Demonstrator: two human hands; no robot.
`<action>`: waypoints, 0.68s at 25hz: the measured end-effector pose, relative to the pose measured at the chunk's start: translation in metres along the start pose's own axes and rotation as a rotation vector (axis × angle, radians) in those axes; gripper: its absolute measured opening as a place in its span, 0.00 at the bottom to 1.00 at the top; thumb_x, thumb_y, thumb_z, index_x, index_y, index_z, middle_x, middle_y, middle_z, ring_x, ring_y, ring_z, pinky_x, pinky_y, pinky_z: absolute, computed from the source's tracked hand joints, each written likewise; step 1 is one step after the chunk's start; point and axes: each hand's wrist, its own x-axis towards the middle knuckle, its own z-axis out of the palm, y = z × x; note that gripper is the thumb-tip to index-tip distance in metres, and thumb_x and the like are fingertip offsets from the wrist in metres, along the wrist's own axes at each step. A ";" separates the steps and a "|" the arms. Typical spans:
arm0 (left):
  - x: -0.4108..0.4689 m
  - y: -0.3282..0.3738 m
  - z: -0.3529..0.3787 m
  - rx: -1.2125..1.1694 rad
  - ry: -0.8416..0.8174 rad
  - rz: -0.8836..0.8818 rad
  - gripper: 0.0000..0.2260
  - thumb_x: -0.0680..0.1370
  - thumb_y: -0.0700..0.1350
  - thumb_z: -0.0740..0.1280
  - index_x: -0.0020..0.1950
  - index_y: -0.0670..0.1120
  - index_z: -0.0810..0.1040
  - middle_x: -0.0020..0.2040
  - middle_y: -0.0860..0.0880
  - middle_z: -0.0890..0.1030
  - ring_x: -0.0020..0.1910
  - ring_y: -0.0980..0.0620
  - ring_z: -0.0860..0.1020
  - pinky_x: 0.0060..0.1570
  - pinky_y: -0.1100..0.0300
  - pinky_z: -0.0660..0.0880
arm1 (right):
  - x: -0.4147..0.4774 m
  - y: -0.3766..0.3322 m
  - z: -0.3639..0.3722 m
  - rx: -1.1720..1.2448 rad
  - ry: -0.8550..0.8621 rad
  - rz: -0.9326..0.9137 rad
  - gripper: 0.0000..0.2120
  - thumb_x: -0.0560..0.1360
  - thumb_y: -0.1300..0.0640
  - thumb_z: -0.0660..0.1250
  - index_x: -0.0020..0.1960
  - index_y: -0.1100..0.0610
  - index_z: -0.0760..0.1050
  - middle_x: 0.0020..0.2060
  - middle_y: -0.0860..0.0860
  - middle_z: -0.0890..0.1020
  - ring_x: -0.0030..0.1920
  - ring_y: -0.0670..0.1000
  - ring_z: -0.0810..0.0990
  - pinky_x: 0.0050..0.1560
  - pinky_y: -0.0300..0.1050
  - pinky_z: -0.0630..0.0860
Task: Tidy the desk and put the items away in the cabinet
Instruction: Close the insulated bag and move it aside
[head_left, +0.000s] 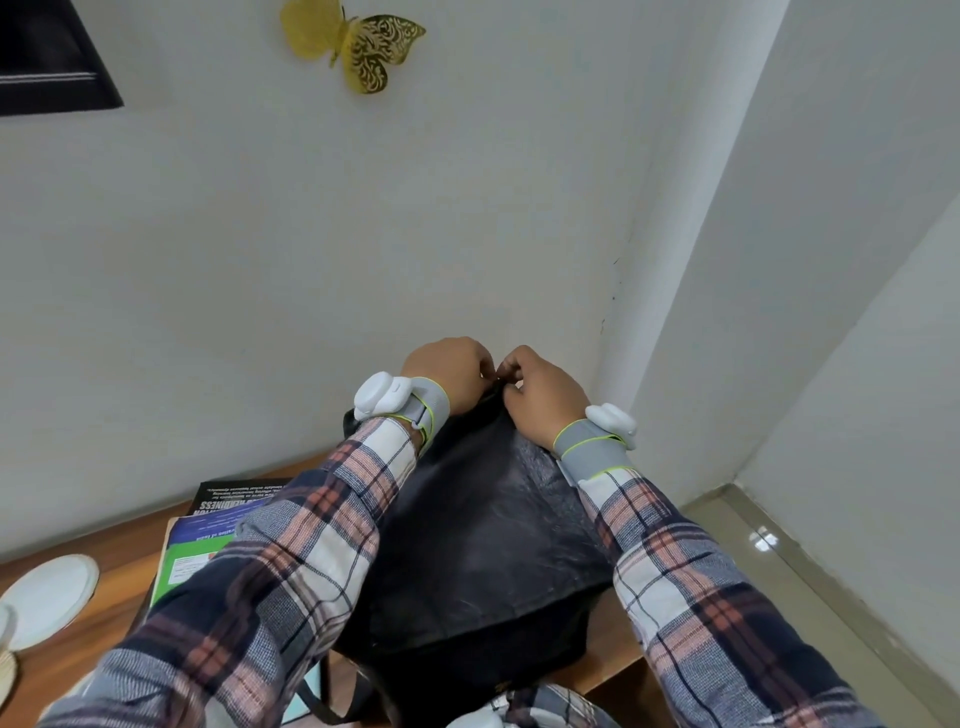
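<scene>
A black bag (478, 551) stands upright on the wooden desk (114, 587), against the white wall. My left hand (451, 370) and my right hand (540, 396) meet at the bag's top edge, fingers curled and pinching it; what exactly they pinch is hidden by the fingers. Both wrists wear grey bands with white devices. A stack of books (208, 530), black, blue and green covers, lies left of the bag, partly under my left sleeve.
A white round plate (49, 592) lies on the desk at the far left. The desk's right end borders a tiled floor (779, 551) and a wall corner. A gold butterfly decoration (358, 44) hangs on the wall above.
</scene>
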 end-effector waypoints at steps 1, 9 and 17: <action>0.000 -0.001 0.000 -0.002 0.016 0.004 0.07 0.77 0.51 0.66 0.53 0.56 0.82 0.52 0.51 0.82 0.47 0.48 0.78 0.43 0.59 0.68 | 0.000 0.000 0.000 0.008 0.002 0.001 0.10 0.76 0.59 0.61 0.56 0.51 0.73 0.53 0.50 0.82 0.51 0.56 0.79 0.51 0.49 0.76; -0.008 -0.006 0.003 -0.076 -0.010 0.049 0.07 0.78 0.51 0.66 0.53 0.58 0.82 0.44 0.56 0.77 0.45 0.50 0.76 0.44 0.60 0.68 | -0.003 0.004 0.004 0.032 0.030 -0.002 0.08 0.77 0.58 0.62 0.55 0.52 0.70 0.50 0.51 0.80 0.49 0.57 0.79 0.47 0.48 0.74; -0.015 -0.007 0.006 0.011 0.178 0.094 0.02 0.76 0.49 0.66 0.46 0.54 0.78 0.49 0.52 0.78 0.49 0.47 0.78 0.42 0.58 0.66 | -0.003 0.001 0.004 -0.019 0.011 -0.020 0.10 0.78 0.57 0.60 0.57 0.50 0.74 0.54 0.50 0.82 0.53 0.56 0.79 0.50 0.48 0.75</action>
